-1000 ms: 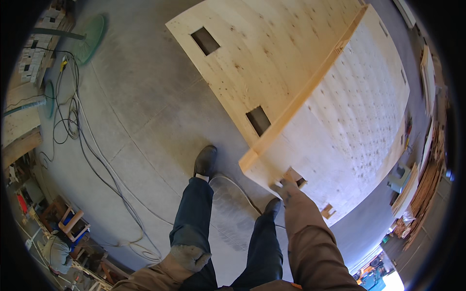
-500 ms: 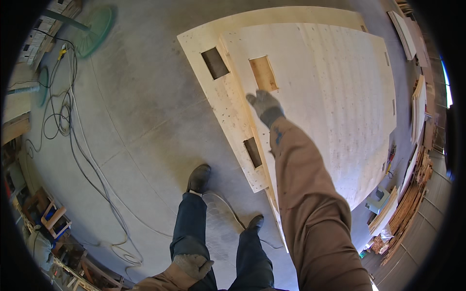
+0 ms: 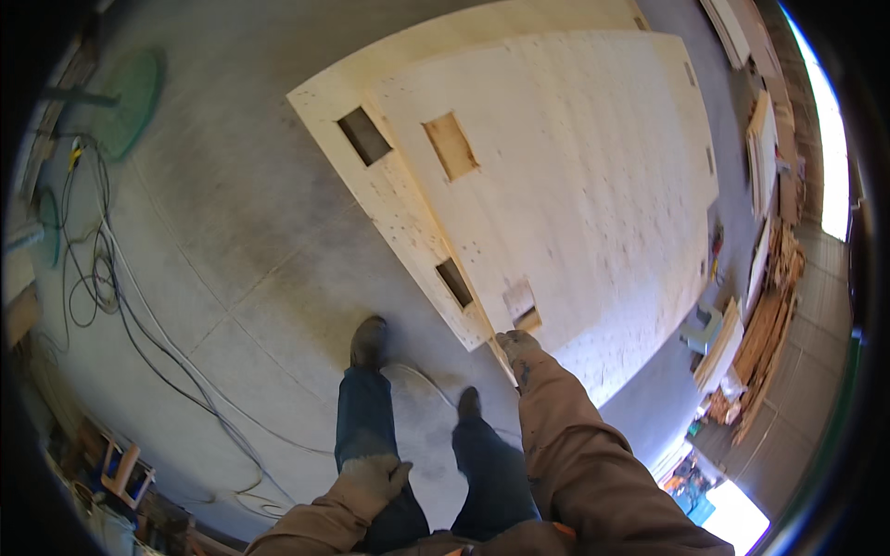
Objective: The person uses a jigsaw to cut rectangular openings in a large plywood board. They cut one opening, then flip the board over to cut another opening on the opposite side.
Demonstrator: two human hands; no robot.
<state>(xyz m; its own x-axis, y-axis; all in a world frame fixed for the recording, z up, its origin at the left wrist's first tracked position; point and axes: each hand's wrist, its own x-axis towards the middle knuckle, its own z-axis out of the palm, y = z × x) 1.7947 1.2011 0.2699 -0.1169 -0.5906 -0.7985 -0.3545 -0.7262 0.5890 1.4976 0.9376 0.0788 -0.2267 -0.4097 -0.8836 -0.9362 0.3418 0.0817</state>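
Two large pale wooden panels lie stacked on the floor ahead, the upper panel (image 3: 575,185) set a little to the right of the lower panel (image 3: 408,218). Rectangular openings are cut through both near their left edges. At the near left edge of the upper panel, beside its nearer opening, my gloved right hand (image 3: 521,349) has its fingers curled on the edge; the fingertips are partly hidden. My gloved left hand (image 3: 373,480) rests by my left thigh, its fingers curled in with nothing visible in them.
Cables (image 3: 116,278) run in loops over the concrete floor on the left, near a green round base (image 3: 130,107). Boards (image 3: 762,153) and wood strips (image 3: 765,324) line the right side. A grey step stool (image 3: 702,327) stands beyond the panel's right edge.
My right hand has come back toward me along the upper panel's left edge, from near the far opening to beside the nearer one. That nearer opening is now uncovered. My left hand stays by my thigh.
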